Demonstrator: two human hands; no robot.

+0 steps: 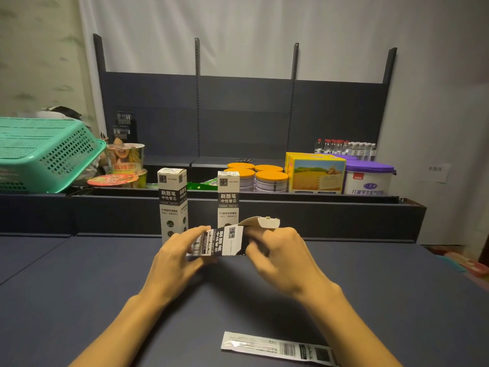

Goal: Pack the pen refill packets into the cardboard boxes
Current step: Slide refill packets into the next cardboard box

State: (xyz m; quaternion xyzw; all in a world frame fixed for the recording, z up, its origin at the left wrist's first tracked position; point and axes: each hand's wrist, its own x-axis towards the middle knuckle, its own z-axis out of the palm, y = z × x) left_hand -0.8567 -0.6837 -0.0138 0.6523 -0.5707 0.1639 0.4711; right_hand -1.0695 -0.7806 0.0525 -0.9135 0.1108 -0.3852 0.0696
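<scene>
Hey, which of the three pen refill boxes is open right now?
The box held in both hands, lying sideways with its end flap up. The left standing box and right standing box behind it stand upright with tops closed.

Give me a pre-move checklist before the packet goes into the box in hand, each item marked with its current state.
1. Held box gripped by left hand: ok.
2. End flap open, right hand at the mouth: ok.
3. Box interior empty: cannot tell, mouth hidden by fingers.
4. Refill packet lying within reach on the table: ok.
5. Right hand free to pick up the packet: not ok, busy at the flap.
6. Two upright boxes standing clear behind: ok.
</scene>
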